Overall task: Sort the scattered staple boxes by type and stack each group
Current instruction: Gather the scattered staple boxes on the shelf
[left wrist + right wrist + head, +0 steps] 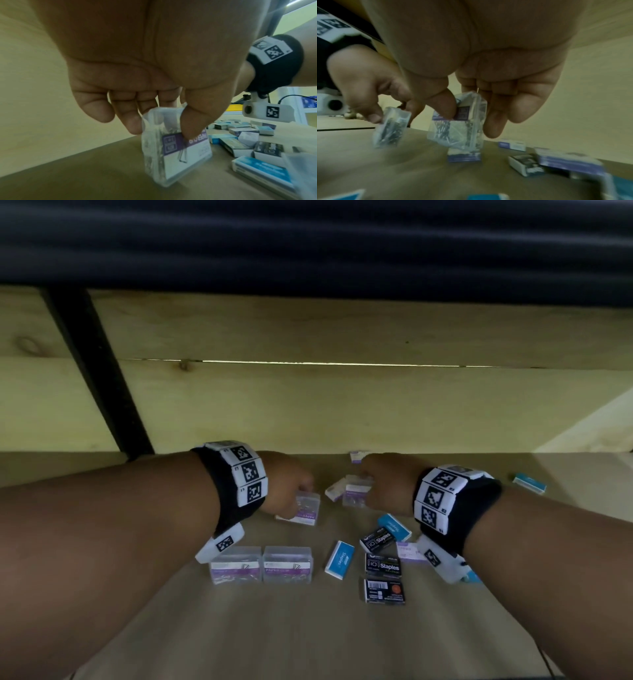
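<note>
Each hand pinches a clear plastic box: left hand [137, 83] on one [173, 147], right hand [479, 81] on another [460, 121]. They look light, rigid and slick, so gripping opposite flat sides beneath the fingertips seems safest.

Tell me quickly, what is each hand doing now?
Left hand: pinches a clear purple-label box.
Right hand: pinches another clear purple-label box.

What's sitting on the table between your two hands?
In the head view, a small white box lies tilted between the left hand and the right hand; each hand pinches a clear plastic box.
</note>
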